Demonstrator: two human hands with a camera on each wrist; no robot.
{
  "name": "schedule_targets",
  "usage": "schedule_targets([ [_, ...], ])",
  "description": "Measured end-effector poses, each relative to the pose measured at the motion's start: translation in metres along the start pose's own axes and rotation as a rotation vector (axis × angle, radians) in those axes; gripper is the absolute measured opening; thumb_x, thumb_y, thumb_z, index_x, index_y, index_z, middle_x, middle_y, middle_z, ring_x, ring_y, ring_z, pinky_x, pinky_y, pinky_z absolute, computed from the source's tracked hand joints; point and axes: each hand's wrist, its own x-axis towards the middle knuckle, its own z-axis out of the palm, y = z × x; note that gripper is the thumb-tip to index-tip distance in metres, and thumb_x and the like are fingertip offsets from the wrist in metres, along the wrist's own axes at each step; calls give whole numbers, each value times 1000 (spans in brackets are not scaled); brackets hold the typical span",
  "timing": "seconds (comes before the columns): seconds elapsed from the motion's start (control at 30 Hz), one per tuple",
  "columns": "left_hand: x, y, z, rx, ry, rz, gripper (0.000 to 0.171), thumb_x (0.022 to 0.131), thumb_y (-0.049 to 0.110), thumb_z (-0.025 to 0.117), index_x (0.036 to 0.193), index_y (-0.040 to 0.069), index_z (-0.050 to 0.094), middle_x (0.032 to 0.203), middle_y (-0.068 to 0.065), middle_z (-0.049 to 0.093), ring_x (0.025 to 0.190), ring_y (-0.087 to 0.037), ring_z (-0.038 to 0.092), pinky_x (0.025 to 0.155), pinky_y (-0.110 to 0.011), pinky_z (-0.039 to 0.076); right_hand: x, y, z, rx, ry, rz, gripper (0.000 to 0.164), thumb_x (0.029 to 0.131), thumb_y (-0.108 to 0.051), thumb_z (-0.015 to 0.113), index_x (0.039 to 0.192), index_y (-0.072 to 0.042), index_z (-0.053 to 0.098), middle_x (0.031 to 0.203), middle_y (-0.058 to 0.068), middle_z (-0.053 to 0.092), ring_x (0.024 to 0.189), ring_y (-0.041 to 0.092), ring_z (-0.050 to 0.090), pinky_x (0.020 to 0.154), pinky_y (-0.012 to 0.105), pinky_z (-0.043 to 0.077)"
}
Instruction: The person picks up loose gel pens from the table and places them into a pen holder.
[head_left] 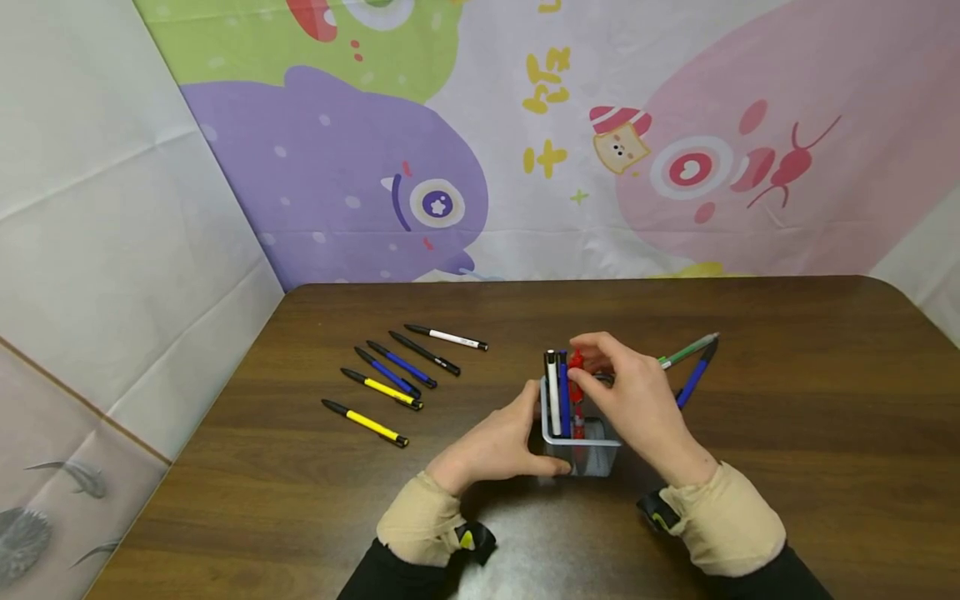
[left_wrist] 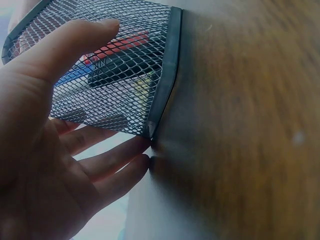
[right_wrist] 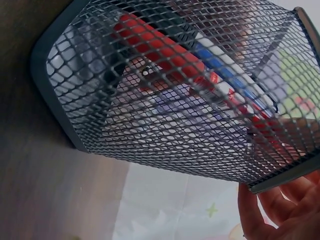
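Note:
A dark wire-mesh pen holder [head_left: 592, 458] stands on the brown table in the head view. My left hand [head_left: 495, 442] grips it from the left, its thumb across the near side and the fingers along the other face, low by the base in the left wrist view. Inside, a white pen [head_left: 553, 396] and a blue pen [head_left: 564, 400] stand side by side. Beside them is a red pen [head_left: 578, 421], tip down at an angle through the mesh in the right wrist view. My right hand [head_left: 641, 396] pinches its upper end between thumb and fingers, above the rim.
Left of the holder lies a slanting row: a white pen [head_left: 453, 337], a black pen [head_left: 427, 353], two blue pens [head_left: 405, 365] and two yellow pens [head_left: 371, 423]. Behind my right hand lie a green pen [head_left: 692, 348] and another blue pen [head_left: 696, 377]. A printed cloth [head_left: 510, 208] hangs beyond the table.

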Motion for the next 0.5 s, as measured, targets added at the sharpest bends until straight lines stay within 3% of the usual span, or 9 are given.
schedule_targets([
  [0.5, -1, 1, 0, -8, -6, -5, 85, 70, 44, 74, 132, 15, 24, 113, -1, 54, 102, -5, 51, 88, -28, 42, -2, -2, 1, -79, -12, -11, 41, 77, -18, 71, 114, -10, 55, 90, 3, 65, 78, 16, 61, 62, 36, 50],
])
